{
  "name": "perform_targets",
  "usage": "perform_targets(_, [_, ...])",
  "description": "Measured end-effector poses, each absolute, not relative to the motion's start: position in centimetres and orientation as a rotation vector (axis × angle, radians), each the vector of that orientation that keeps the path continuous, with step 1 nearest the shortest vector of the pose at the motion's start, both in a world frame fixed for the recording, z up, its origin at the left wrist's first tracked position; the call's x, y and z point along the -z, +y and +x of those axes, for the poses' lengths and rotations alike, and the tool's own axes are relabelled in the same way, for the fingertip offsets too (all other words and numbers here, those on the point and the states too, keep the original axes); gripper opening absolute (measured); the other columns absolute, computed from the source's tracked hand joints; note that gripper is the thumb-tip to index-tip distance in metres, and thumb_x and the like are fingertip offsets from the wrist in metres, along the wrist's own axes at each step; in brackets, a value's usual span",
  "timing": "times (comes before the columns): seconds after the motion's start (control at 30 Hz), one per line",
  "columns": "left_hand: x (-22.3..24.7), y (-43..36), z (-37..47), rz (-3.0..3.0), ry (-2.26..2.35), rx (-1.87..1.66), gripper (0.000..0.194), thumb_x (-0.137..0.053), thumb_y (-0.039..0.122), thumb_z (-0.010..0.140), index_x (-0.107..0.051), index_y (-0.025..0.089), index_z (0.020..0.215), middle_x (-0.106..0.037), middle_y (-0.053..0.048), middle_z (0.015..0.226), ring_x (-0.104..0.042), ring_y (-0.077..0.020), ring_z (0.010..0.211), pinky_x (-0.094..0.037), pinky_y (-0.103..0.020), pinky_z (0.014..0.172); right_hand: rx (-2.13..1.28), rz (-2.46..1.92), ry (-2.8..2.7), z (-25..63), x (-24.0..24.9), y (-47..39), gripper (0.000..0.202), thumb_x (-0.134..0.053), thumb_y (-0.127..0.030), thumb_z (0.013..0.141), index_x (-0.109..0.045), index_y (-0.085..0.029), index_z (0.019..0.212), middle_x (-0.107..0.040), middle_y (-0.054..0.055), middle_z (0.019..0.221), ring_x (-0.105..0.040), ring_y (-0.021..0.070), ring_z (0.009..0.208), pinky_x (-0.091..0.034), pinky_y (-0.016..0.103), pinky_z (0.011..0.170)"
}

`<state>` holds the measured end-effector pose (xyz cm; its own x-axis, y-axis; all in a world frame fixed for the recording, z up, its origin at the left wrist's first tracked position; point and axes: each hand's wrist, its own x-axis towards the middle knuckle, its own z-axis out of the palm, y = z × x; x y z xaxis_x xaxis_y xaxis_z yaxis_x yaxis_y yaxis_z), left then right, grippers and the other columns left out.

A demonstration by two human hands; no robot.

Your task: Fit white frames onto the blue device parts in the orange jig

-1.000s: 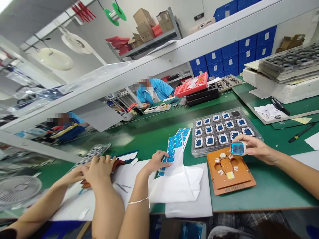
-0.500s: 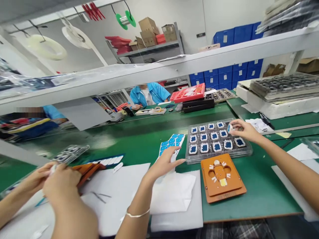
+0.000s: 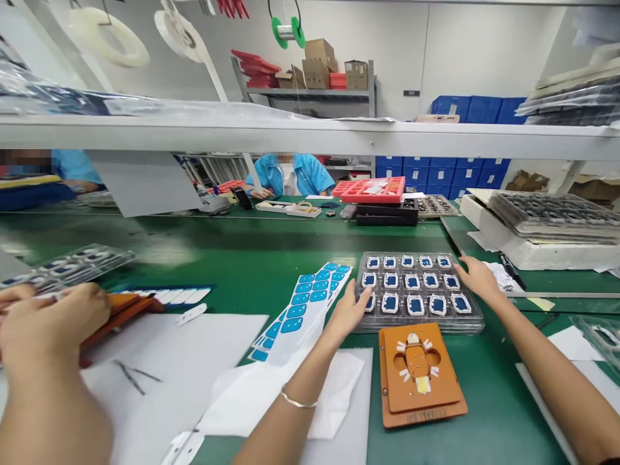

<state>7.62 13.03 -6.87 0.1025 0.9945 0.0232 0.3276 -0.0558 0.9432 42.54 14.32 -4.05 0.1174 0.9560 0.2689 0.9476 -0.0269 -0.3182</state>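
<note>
A clear plastic tray (image 3: 420,324) holds several white-framed pieces with dark blue centres, set in three rows. At the tray's left side is my left hand (image 3: 347,311), wearing a bracelet on its wrist, its fingers along the edge and its thumb over the near corner pocket. My right hand (image 3: 477,278) grips the opposite side, fingertips on the upper right rim. An orange fixture block (image 3: 421,381) with a shaped recess and small white tabs lies in front of the tray. Sheets of blue stickers (image 3: 310,294) lie beside my left hand.
At the left, a co-worker's hands (image 3: 58,320) work near another orange fixture (image 3: 121,310). Tweezers (image 3: 135,374) lie on white foam. A metal beam (image 3: 310,134) crosses above the bench. Stacked trays (image 3: 557,216) stand at the right, with a black pen (image 3: 512,270) close by.
My right hand has set the white-framed piece into the tray's back right pocket and moved to the tray's side. My left hand has come to its left edge. The view has levelled.
</note>
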Motion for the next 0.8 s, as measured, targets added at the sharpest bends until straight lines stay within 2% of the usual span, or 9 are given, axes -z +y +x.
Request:
perform_targets(0.17, [6.0, 12.9, 7.3, 1.315, 1.291, -0.999, 0.071, -0.053, 0.051, 0.091, -0.029, 0.019, 0.149, -0.022, -0.012, 0.162, -0.020, -0.0239, 0.150, -0.020, -0.035, 0.121, -0.277, -2.125, -1.753, 42.7, 4.7, 14.1, 0.026, -0.057, -0.037, 0.097, -0.062, -0.017, 0.114, -0.063, 0.008, 0.116, -0.063, 0.0203, 0.099, -0.054, 0.041, 0.086])
perform_targets(0.33, [4.4, 12.4, 7.0, 1.132, 1.154, -1.075, 0.055, -0.039, 0.048, 0.099, -0.036, 0.022, 0.147, -0.031, -0.007, 0.159, -0.026, -0.0208, 0.148, -0.021, -0.037, 0.122, -0.457, -2.001, -1.605, 42.1, 4.2, 13.5, 0.031, -0.057, -0.039, 0.097, -0.061, -0.017, 0.119, -0.062, 0.009, 0.122, -0.062, 0.0229, 0.106, -0.053, 0.045, 0.092])
perform_targets(0.4, [3.5, 11.9, 6.9, 1.060, 1.077, -1.121, 0.052, -0.038, 0.045, 0.100, -0.037, 0.024, 0.147, -0.032, -0.004, 0.159, -0.028, -0.0187, 0.148, -0.026, -0.033, 0.121, -0.514, -1.912, -1.538, 41.8, 3.5, 13.1, 0.040, -0.055, -0.041, 0.097, -0.056, -0.017, 0.129, -0.059, 0.013, 0.131, -0.061, 0.0254, 0.113, -0.052, 0.047, 0.095])
perform_targets(0.47, [2.7, 11.5, 6.6, 0.988, 0.995, -1.161, 0.051, -0.044, 0.043, 0.099, -0.037, 0.027, 0.147, -0.033, -0.002, 0.159, -0.036, -0.0184, 0.144, -0.039, -0.029, 0.113, -0.570, -1.828, -1.481, 41.6, 2.7, 12.6, 0.049, -0.050, -0.045, 0.098, -0.048, -0.019, 0.140, -0.053, 0.016, 0.141, -0.059, 0.0274, 0.119, -0.053, 0.045, 0.095])
perform_targets(0.57, [1.6, 11.2, 5.9, 0.886, 0.871, -1.191, 0.050, -0.053, 0.036, 0.095, -0.043, 0.028, 0.143, -0.046, -0.003, 0.152, -0.061, -0.0183, 0.122, -0.059, -0.023, 0.084, -0.635, -1.728, -1.426, 41.0, 1.2, 11.8, 0.061, -0.046, -0.051, 0.096, -0.038, -0.023, 0.149, -0.046, 0.013, 0.149, -0.059, 0.0292, 0.121, -0.057, 0.040, 0.090])
perform_targets(0.63, [1.3, 11.3, 5.3, 0.822, 0.807, -1.173, 0.045, -0.058, 0.028, 0.092, -0.051, 0.022, 0.136, -0.060, -0.008, 0.137, -0.071, -0.0174, 0.099, -0.061, -0.021, 0.066, -0.657, -1.669, -1.419, 40.6, 0.3, 11.3, 0.063, -0.047, -0.055, 0.093, -0.039, -0.026, 0.148, -0.048, 0.010, 0.148, -0.061, 0.0299, 0.119, -0.057, 0.041, 0.089])
perform_targets(0.7, [1.2, 11.4, 4.9, 0.760, 0.764, -1.139, 0.038, -0.060, 0.022, 0.089, -0.058, 0.015, 0.127, -0.071, -0.012, 0.118, -0.075, -0.0183, 0.083, -0.062, -0.023, 0.060, -0.665, -1.602, -1.444, 40.2, -0.7, 10.9, 0.061, -0.050, -0.059, 0.091, -0.046, -0.027, 0.143, -0.055, 0.010, 0.142, -0.064, 0.0306, 0.114, -0.058, 0.041, 0.087])
perform_targets(0.8, [1.5, 11.6, 4.6, 0.669, 0.725, -1.138, 0.031, -0.062, 0.019, 0.087, -0.062, 0.012, 0.117, -0.076, -0.012, 0.097, -0.075, -0.0211, 0.072, -0.065, -0.032, 0.064, -0.635, -1.472, -1.540, 39.7, -2.1, 9.9, 0.060, -0.053, -0.062, 0.089, -0.053, -0.026, 0.137, -0.059, 0.013, 0.136, -0.061, 0.0342, 0.116, -0.056, 0.044, 0.087])
